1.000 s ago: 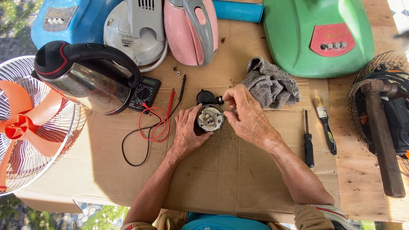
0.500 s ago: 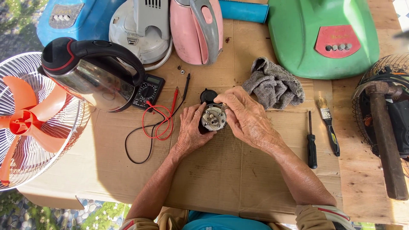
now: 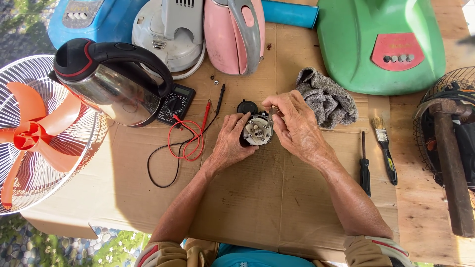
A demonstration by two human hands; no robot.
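Far to the left of the hands a fan (image 3: 34, 133) with orange blades is lying flat. Next, up and left of the left hand, one steel kettle (image 3: 111, 81) is sitting, with one multimeter (image 3: 175, 104) tucked against it. Its two leads, one red (image 3: 190, 136) and one black (image 3: 163, 163), are looping just left of the left wrist.

The left hand (image 3: 232, 143) is curling half closed around the left side of a small round motor (image 3: 257, 131), fingers pressing on its dark casing. The motor is sitting between both hands, its pale metal face turned up, on the cardboard (image 3: 257, 207). A black cap (image 3: 247, 106) is lying just above it, near the left fingertips.

The right hand (image 3: 294, 126) is bending over the motor's right side, thumb and forefinger pinching close at its top edge; whether something small is sitting between them I cannot tell.

Above the hands two more appliances are standing, one white (image 3: 170, 29) and one pink (image 3: 235, 32). Just right of the right hand one grey rag (image 3: 329, 99) is lying bunched. Further right, one screwdriver (image 3: 364, 165) and one brush (image 3: 385, 148) are lying side by side, then one hammer (image 3: 450, 163) at the far edge. A green housing (image 3: 381, 44) is sitting above the rag.
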